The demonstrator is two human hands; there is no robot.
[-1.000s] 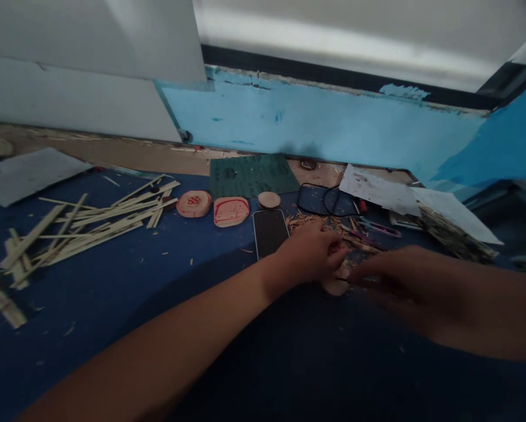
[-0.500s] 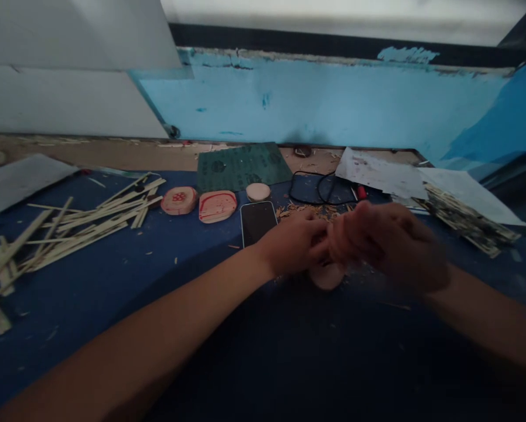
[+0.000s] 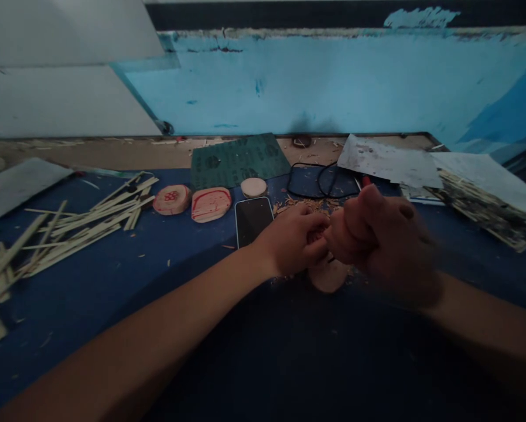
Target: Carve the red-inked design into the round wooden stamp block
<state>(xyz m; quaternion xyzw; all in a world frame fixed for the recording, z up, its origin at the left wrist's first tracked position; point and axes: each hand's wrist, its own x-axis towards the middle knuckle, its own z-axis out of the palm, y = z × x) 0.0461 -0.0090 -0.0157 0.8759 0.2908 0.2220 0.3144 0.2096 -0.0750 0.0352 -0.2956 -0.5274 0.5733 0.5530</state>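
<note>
My left hand (image 3: 293, 239) is closed, its fingers and thumb curled around a small reddish piece (image 3: 316, 235) with a rough, patterned face. Against it, slightly blurred, my right hand (image 3: 388, 252) makes a fist with the thumb up; what it grips is hidden by the fingers. Just below both hands a pale round wooden slice (image 3: 328, 276) lies on the blue table, with wood shavings (image 3: 328, 203) scattered behind it. A phone (image 3: 253, 220) with a dark screen lies beside my left wrist.
Two wooden slices with red marks (image 3: 211, 204) and a plain wooden disc (image 3: 254, 187) lie left of centre. Behind them is a green sheet (image 3: 240, 159). Thin wooden strips (image 3: 82, 225) pile up at left. A black cord (image 3: 309, 192), papers (image 3: 388, 163) and a dark-stained strip bundle (image 3: 482, 205) lie right.
The camera view has shifted slightly. Both hands stay together over the wooden slice; my right fist has moved a little, and more of the reddish piece shows in my left hand.
</note>
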